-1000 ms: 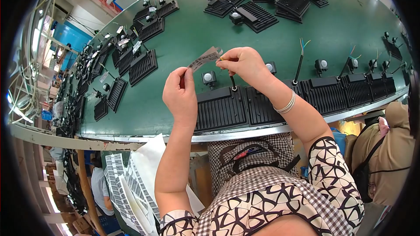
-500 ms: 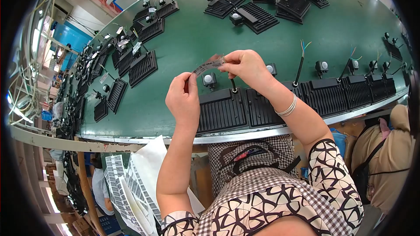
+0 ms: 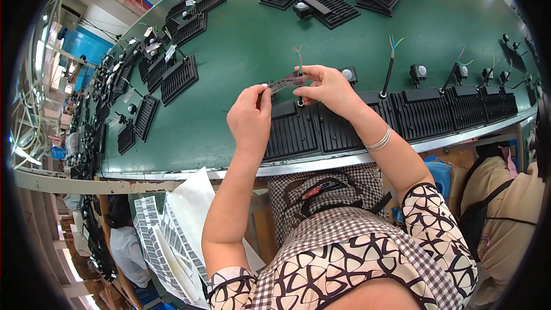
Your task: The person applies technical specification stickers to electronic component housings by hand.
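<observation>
A printed silvery label strip [image 3: 282, 85] stretches between my two hands, right at a black cable [image 3: 300, 68] with bare coloured wire ends. My left hand [image 3: 250, 117] pinches the strip's left end between thumb and forefinger. The other end is in the fingertips of my right hand [image 3: 332, 93], which overlaps the cable in this view. Below my hands, the cable rises from a black finned floodlight [image 3: 291, 131] lying at the table's front edge. A second finned floodlight [image 3: 342, 128] lies against it on the right, its motion sensor [image 3: 348, 76] partly behind my right hand.
More finned floodlights [image 3: 427, 112] line the front edge to the right. Others lie at the back [image 3: 330, 8] and on the left [image 3: 179, 79], several with labelled cables. Sheets of printed labels [image 3: 172, 247] lie below the table edge at left. A person in a pale shirt [image 3: 129, 252] is beyond them.
Both hands have brought the label strip slightly right and against the cable, whose wire ends now show above my right hand. The whole view has shifted a little.
</observation>
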Demonstrator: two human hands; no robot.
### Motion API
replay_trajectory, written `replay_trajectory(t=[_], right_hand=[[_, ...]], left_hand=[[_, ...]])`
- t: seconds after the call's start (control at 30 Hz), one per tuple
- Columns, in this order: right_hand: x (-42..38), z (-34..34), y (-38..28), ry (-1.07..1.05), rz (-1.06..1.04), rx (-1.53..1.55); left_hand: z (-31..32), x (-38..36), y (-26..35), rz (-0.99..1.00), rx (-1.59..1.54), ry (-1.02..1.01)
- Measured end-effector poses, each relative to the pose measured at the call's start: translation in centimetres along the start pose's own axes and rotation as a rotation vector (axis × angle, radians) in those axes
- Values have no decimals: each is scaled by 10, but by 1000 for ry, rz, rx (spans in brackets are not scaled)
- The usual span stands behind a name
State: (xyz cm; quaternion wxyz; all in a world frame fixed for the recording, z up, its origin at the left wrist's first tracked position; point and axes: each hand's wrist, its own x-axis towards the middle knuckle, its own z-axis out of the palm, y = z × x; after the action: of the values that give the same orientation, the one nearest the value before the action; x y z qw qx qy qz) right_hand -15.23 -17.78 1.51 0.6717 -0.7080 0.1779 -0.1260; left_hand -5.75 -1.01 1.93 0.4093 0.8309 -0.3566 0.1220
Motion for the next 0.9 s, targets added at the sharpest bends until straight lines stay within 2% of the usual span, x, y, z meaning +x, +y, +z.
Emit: replay_trajectory(t=[0.2, 0.37, 0.43, 0.6, 0.8, 0.9], right_hand=[[5, -1, 31, -30, -5, 69], [6, 3, 18, -57, 43, 142], [9, 5, 22, -62, 42, 151], [12, 10, 30, 19, 32, 120], [13, 24, 36, 95, -52, 92], [12, 21, 35, 152, 27, 198]], left_hand=[[1, -10, -16, 5, 23, -11], [-6, -6, -19, 48, 39, 17], [-8, -6, -21, 8, 28, -22], [-11, -3, -23, -45, -7, -57], [-13, 8, -32, 62, 103, -37], [-39, 19, -62, -292, 15, 153]])
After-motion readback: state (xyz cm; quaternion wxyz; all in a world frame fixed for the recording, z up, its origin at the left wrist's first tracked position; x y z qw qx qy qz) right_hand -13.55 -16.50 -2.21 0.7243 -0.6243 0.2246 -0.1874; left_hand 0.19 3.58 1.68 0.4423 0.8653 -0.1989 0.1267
